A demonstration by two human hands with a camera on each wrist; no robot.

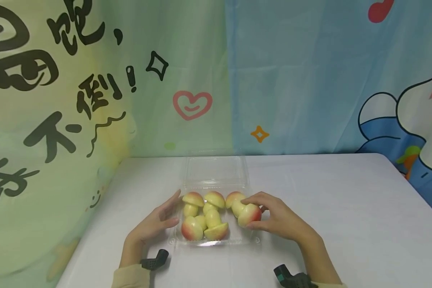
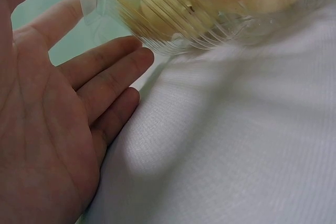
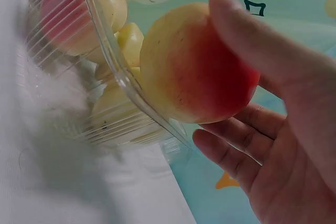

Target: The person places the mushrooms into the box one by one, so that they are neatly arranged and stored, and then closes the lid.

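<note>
A clear plastic clamshell box [image 1: 234, 241] lies with its lid [image 1: 216, 170] folded back. Inside are several toy mushrooms [image 1: 216, 231], with pale yellow stems and yellow caps blushed red. My right hand [image 1: 282, 216] grips another mushroom [image 3: 194, 66] by its red-blushed cap, between thumb and fingers, at the box's right side. The stem of that mushroom is hidden. Along the left wall stands my left hand [image 1: 153, 224], its fingers extended. In the left wrist view its fingertips [image 2: 139, 59] are at the ribbed wall; whether they touch it I cannot tell.
A white cloth covers the table [image 1: 327, 188]. Behind it hangs a printed curtain [image 1: 291, 80], green and blue, with dark lettering at the left. Dark wrist-worn devices [image 1: 156, 260] show at both wrists.
</note>
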